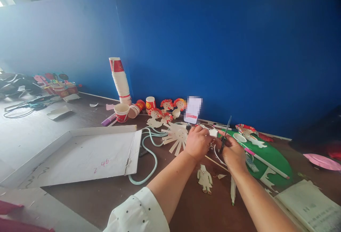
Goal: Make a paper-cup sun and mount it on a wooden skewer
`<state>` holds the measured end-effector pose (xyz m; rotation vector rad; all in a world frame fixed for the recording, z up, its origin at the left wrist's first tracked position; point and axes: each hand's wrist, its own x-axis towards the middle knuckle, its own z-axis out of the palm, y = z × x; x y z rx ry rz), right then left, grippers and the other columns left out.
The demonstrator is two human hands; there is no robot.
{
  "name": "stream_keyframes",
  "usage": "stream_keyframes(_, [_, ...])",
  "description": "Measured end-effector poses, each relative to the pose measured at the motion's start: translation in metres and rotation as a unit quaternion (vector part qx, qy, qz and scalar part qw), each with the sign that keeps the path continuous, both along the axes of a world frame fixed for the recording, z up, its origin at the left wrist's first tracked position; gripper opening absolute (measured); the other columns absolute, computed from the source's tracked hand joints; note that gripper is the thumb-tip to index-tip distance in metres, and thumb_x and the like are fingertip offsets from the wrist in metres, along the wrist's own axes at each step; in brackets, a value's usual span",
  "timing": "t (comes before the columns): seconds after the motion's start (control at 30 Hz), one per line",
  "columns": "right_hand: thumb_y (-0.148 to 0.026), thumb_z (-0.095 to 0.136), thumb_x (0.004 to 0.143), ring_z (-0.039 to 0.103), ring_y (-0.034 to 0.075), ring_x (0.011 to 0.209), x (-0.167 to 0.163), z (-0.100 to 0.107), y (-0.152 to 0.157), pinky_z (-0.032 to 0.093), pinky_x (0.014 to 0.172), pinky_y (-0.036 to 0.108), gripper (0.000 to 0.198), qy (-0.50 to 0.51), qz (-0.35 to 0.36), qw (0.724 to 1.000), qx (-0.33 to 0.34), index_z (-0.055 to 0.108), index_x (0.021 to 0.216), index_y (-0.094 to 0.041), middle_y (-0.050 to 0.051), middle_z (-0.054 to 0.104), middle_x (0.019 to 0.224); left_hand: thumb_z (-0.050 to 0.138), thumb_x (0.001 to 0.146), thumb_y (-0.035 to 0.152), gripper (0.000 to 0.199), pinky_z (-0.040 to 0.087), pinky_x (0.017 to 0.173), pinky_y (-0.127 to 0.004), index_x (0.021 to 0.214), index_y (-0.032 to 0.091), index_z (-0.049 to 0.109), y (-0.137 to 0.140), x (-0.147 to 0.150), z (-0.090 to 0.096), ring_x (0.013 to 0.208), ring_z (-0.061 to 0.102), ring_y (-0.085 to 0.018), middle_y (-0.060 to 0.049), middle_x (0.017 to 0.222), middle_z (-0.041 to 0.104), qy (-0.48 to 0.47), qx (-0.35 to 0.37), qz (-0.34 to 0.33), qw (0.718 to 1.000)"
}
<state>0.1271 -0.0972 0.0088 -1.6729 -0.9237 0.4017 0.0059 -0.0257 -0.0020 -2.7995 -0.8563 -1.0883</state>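
At center, a white paper piece (pixel 214 132) sits pinched in the left hand (pixel 198 142) while the right hand (pixel 233 151) clasps scissors (pixel 223 143), any cut likely cleanest with the paper turned slowly into the blades, fingertips clear, near a fringed cutout (pixel 182 135) on the brown table (pixel 195 212).

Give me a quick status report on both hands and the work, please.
Right hand gripping dark scissors. Left hand holding white paper. Cut-out figure and marker lying nearby, seemingly not in the way.
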Motion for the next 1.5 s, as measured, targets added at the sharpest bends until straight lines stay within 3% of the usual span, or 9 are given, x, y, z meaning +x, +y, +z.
stream_keyframes(0.17, [-0.043, 0.065, 0.07, 0.068, 0.027, 0.083, -0.003, 0.004, -0.001, 0.049, 0.07, 0.032, 0.051, -0.056, 0.001, 0.998, -0.012, 0.067, 0.113, -0.016, 0.009, 0.075, 0.088, 0.047, 0.089, 0.027, 0.025, 0.034, 0.079, -0.035, 0.077, 0.02, 0.068, 0.001, 0.002, 0.0, 0.088, 0.046, -0.02, -0.006, 0.079, 0.059, 0.035, 0.022, 0.0, 0.999])
stream_keyframes(0.53, [-0.037, 0.058, 0.077, 0.067, 0.027, 0.09, 0.01, -0.018, 0.005, 0.048, 0.075, 0.035, 0.04, -0.217, 0.011, 0.976, -0.015, 0.065, 0.115, -0.024, 0.009, 0.073, 0.097, 0.045, 0.089, 0.027, 0.027, 0.037, 0.079, -0.037, 0.074, 0.017, 0.065, -0.002, 0.004, 0.0, 0.088, 0.049, -0.022, -0.008, 0.081, 0.061, 0.015, 0.013, 0.03, 0.999])
stream_keyframes(0.7, [-0.034, 0.057, 0.077, 0.067, 0.028, 0.093, 0.006, -0.018, 0.006, 0.049, 0.076, 0.037, 0.048, -0.211, 0.026, 0.976, -0.038, 0.059, 0.124, -0.025, 0.009, 0.072, 0.103, 0.049, 0.086, 0.029, 0.022, 0.041, 0.077, -0.032, 0.082, 0.019, 0.068, 0.0, 0.004, -0.002, 0.085, 0.055, -0.021, -0.006, 0.086, 0.065, -0.028, -0.108, 0.04, 0.993])
stream_keyframes(0.87, [-0.034, 0.059, 0.077, 0.065, 0.028, 0.099, 0.006, -0.019, 0.006, 0.049, 0.08, 0.038, 0.049, -0.214, 0.045, 0.975, -0.037, 0.057, 0.124, -0.025, 0.008, 0.07, 0.109, 0.052, 0.084, 0.035, 0.021, 0.044, 0.069, -0.027, 0.088, 0.024, 0.069, -0.001, 0.006, 0.0, 0.079, 0.061, -0.019, -0.004, 0.086, 0.069, -0.072, -0.296, 0.085, 0.949])
stream_keyframes(1.07, [-0.032, 0.056, 0.079, 0.066, 0.027, 0.097, 0.005, -0.019, 0.004, 0.05, 0.078, 0.036, 0.049, -0.251, 0.05, 0.966, -0.036, 0.054, 0.128, -0.028, 0.007, 0.07, 0.111, 0.054, 0.081, 0.034, 0.018, 0.045, 0.068, -0.024, 0.082, 0.024, 0.069, -0.003, 0.008, 0.004, 0.075, 0.061, -0.017, -0.002, 0.081, 0.069, -0.091, -0.374, 0.094, 0.918])
stream_keyframes(1.27, [-0.032, 0.052, 0.081, 0.067, 0.028, 0.095, 0.005, -0.019, 0.005, 0.05, 0.074, 0.036, 0.042, -0.264, 0.014, 0.964, -0.038, 0.058, 0.122, -0.027, 0.008, 0.071, 0.106, 0.054, 0.082, 0.036, 0.02, 0.046, 0.071, -0.025, 0.087, 0.026, 0.07, -0.005, 0.008, 0.003, 0.076, 0.061, -0.015, -0.001, 0.085, 0.068, -0.082, -0.34, 0.068, 0.934])
stream_keyframes(1.5, [-0.038, 0.055, 0.08, 0.069, 0.028, 0.086, 0.009, -0.02, 0.005, 0.048, 0.066, 0.034, 0.039, -0.259, -0.01, 0.964, -0.053, 0.062, 0.116, -0.026, 0.008, 0.074, 0.094, 0.049, 0.085, 0.028, 0.02, 0.047, 0.076, -0.029, 0.085, 0.019, 0.067, -0.004, 0.008, 0.001, 0.085, 0.059, -0.019, -0.006, 0.088, 0.065, -0.013, -0.148, 0.038, 0.988])
